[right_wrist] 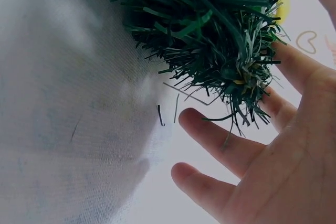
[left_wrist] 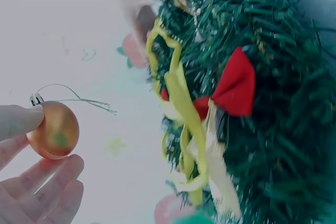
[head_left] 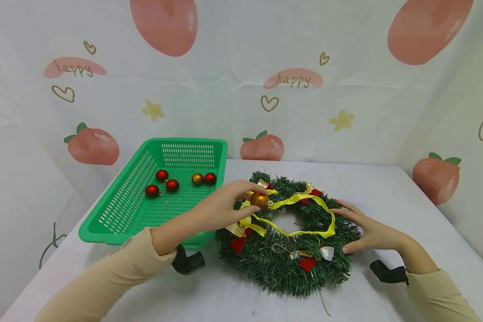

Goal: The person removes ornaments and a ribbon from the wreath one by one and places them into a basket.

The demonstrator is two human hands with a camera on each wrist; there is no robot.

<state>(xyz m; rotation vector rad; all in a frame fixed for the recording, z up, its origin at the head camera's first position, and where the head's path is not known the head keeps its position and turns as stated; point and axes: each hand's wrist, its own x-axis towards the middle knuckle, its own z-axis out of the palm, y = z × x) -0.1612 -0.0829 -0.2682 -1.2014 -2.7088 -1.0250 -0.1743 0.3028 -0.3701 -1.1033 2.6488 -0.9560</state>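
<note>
A gold Christmas ball (head_left: 259, 201) with a metal cap and a thin hanging thread is pinched between the thumb and fingers of my left hand (head_left: 229, 203), above the left side of a green wreath (head_left: 285, 264). The left wrist view shows the ball (left_wrist: 55, 130) beside the wreath. Red bows (left_wrist: 236, 85), gold bows and a yellow ribbon (head_left: 302, 233) decorate the wreath. At its right edge, my right hand (head_left: 372, 232) has its fingers spread against the greenery. In the right wrist view those fingers (right_wrist: 220, 145) look extended around the outer needles.
A green plastic basket (head_left: 104, 210) stands at the left, holding several red balls (head_left: 172, 185) and a gold ball (head_left: 197, 179). A white cloth covers the table (head_left: 386, 192). Behind it hangs a fruit-patterned backdrop (head_left: 225, 53). A dark cable (head_left: 54, 241) shows at far left.
</note>
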